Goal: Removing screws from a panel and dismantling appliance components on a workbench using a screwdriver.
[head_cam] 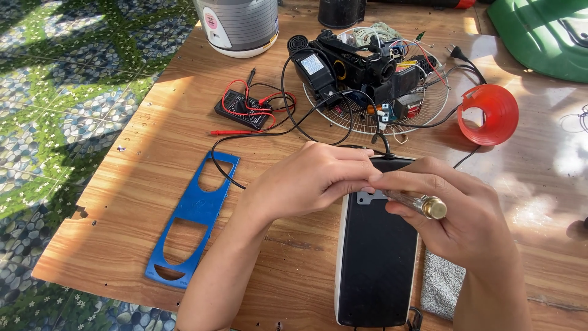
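A blue plastic faceplate (193, 219) lies at left on the wooden worktop (141, 165). The left hand (306, 181) pinches at the top edge of a black device casing (375, 257) – best kept steady – while the right hand (456, 214) grips a brass-capped screwdriver (419, 204), kept square to the work.

White rectangular label (312, 64) on black part (315, 70); perhaps pinkish sticker (211, 21) on grey cooker (242, 24)
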